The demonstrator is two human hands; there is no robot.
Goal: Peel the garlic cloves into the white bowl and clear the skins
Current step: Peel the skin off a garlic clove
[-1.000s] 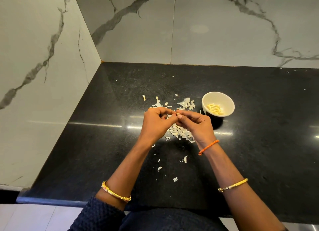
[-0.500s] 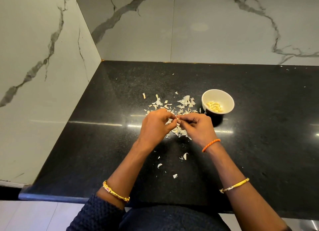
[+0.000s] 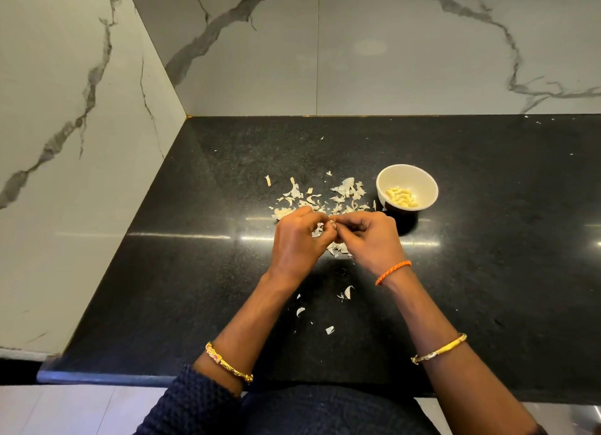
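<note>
My left hand and my right hand meet fingertip to fingertip over the black counter, pinching a small garlic clove that is mostly hidden by the fingers. Under and behind the hands lies a pile of papery garlic skins. A few loose skin flakes lie nearer to me. The white bowl stands just right of the pile and holds several peeled cloves.
The black stone counter runs into a corner of white marble walls at the left and back. Its front edge lies close to my body.
Both hands have stayed together on the clove, working it with small finger moves. The view has shifted slightly; the bowl and the skins have not moved.
</note>
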